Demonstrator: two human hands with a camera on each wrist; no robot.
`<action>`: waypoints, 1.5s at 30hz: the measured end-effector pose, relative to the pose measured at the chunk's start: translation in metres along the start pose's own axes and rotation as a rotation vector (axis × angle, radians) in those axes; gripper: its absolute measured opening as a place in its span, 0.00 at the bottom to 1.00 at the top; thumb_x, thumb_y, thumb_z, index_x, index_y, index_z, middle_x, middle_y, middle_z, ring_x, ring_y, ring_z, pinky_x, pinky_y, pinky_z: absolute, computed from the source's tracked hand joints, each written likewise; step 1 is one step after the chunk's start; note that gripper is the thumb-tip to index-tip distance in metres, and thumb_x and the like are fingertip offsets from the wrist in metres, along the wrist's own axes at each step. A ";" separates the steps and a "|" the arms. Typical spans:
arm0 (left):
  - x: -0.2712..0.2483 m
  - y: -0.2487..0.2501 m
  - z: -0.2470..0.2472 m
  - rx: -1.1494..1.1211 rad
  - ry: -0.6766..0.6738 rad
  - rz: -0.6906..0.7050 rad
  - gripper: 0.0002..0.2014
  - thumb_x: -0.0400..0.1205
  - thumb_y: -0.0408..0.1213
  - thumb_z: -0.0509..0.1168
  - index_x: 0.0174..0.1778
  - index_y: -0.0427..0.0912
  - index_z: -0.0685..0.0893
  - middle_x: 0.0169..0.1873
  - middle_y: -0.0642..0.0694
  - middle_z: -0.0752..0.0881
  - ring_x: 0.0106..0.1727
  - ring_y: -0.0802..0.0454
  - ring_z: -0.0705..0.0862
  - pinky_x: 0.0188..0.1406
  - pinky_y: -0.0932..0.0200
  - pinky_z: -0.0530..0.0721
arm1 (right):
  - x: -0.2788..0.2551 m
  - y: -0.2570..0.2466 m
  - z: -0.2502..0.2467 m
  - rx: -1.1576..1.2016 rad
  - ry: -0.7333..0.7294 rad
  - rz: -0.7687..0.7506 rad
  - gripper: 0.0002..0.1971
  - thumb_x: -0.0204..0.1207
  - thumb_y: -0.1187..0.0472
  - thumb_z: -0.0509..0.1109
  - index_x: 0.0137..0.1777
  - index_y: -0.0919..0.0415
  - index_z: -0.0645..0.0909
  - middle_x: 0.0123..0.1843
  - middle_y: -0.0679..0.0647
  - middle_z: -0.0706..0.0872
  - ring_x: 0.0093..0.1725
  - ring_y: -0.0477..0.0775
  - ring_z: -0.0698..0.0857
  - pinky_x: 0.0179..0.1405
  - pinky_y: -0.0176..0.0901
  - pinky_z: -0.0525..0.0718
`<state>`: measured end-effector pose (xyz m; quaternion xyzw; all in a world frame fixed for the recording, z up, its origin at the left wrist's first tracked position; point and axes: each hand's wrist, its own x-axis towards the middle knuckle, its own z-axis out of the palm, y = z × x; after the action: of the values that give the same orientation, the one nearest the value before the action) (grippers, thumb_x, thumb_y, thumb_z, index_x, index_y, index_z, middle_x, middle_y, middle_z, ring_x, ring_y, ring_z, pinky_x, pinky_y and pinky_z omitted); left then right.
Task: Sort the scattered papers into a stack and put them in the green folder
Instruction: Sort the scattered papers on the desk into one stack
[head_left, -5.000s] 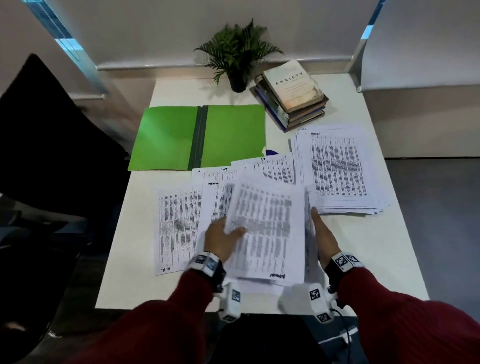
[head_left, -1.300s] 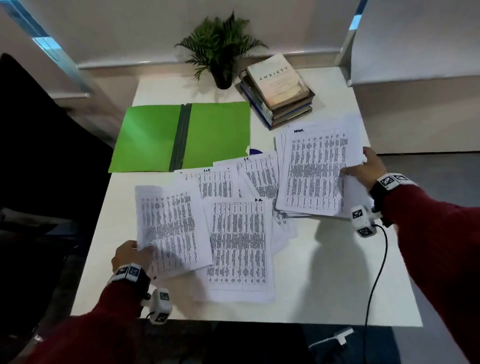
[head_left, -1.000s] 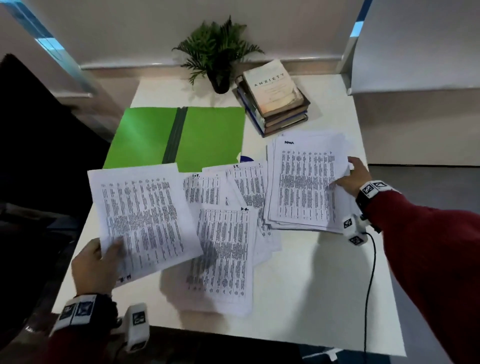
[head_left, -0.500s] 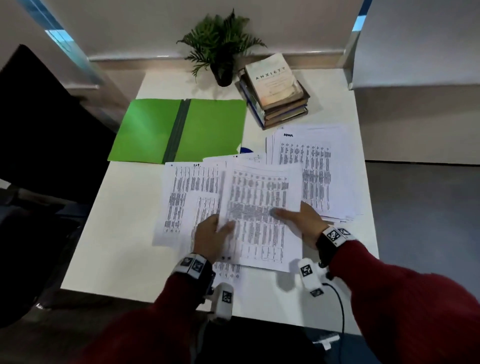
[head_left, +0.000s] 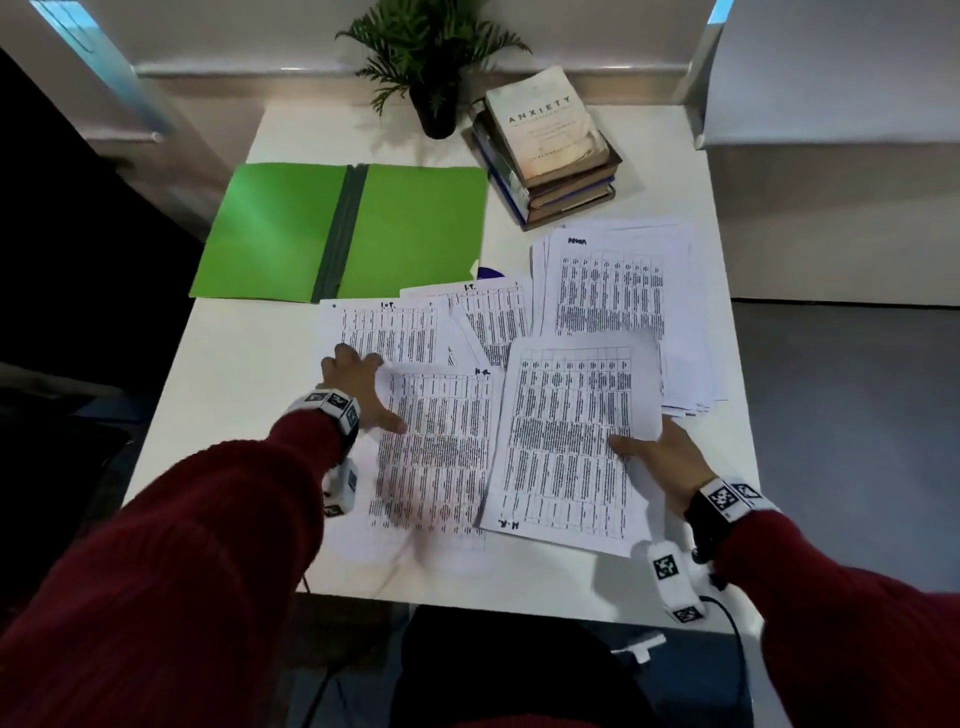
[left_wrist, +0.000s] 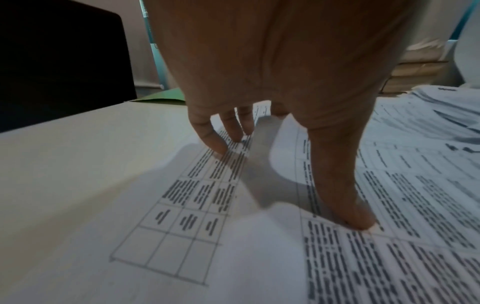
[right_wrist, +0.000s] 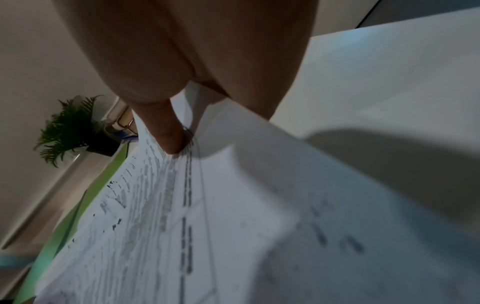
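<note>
The green folder (head_left: 343, 228) lies open at the back left of the white table (head_left: 234, 415). Printed sheets overlap across the middle, and a thicker stack of papers (head_left: 623, 296) lies at the right. My right hand (head_left: 636, 449) pinches the right edge of a sheet marked M.R (head_left: 566, 441), thumb (right_wrist: 170, 137) on top, the sheet tilted off the table. My left hand (head_left: 363, 395) rests spread on two overlapping sheets, fingertips (left_wrist: 221, 144) on the far sheet (head_left: 384, 332) and thumb (left_wrist: 345, 201) on the near sheet (head_left: 436, 447).
A pile of books (head_left: 550, 140) and a potted plant (head_left: 431, 67) stand at the back of the table. A small blue thing (head_left: 488, 273) peeks out beside the folder's corner. A dark chair (head_left: 78, 260) is at the left, and a cable (head_left: 737, 654) hangs off the front right.
Both hands were together on the M.R sheet at the middle. Now my right hand has drawn it to the right, and my left hand has shifted left onto the sheets still lying flat.
</note>
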<state>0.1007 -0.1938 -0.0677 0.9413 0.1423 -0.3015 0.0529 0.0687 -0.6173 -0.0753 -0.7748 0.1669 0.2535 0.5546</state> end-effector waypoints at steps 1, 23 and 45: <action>0.004 -0.001 -0.001 0.027 -0.021 0.013 0.55 0.50 0.75 0.80 0.71 0.51 0.75 0.64 0.40 0.70 0.68 0.36 0.71 0.66 0.38 0.82 | -0.002 -0.002 0.003 0.006 -0.001 0.000 0.07 0.75 0.62 0.81 0.51 0.57 0.88 0.48 0.59 0.95 0.53 0.64 0.92 0.65 0.66 0.87; -0.066 -0.048 -0.078 -1.273 0.149 0.235 0.15 0.79 0.36 0.79 0.60 0.35 0.89 0.50 0.41 0.95 0.48 0.42 0.95 0.55 0.37 0.92 | -0.010 -0.039 0.097 0.201 0.076 0.150 0.24 0.74 0.33 0.75 0.58 0.51 0.91 0.67 0.56 0.90 0.67 0.60 0.86 0.76 0.59 0.78; -0.010 -0.090 0.017 -0.677 0.227 -0.182 0.31 0.74 0.54 0.80 0.70 0.49 0.81 0.66 0.36 0.83 0.70 0.35 0.81 0.70 0.43 0.81 | -0.031 -0.037 0.137 0.100 0.142 -0.014 0.34 0.70 0.83 0.75 0.73 0.55 0.80 0.56 0.61 0.92 0.54 0.64 0.91 0.49 0.48 0.89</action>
<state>0.0564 -0.1136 -0.0767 0.8813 0.3223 -0.1345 0.3184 0.0353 -0.4764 -0.0641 -0.7632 0.2129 0.1857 0.5812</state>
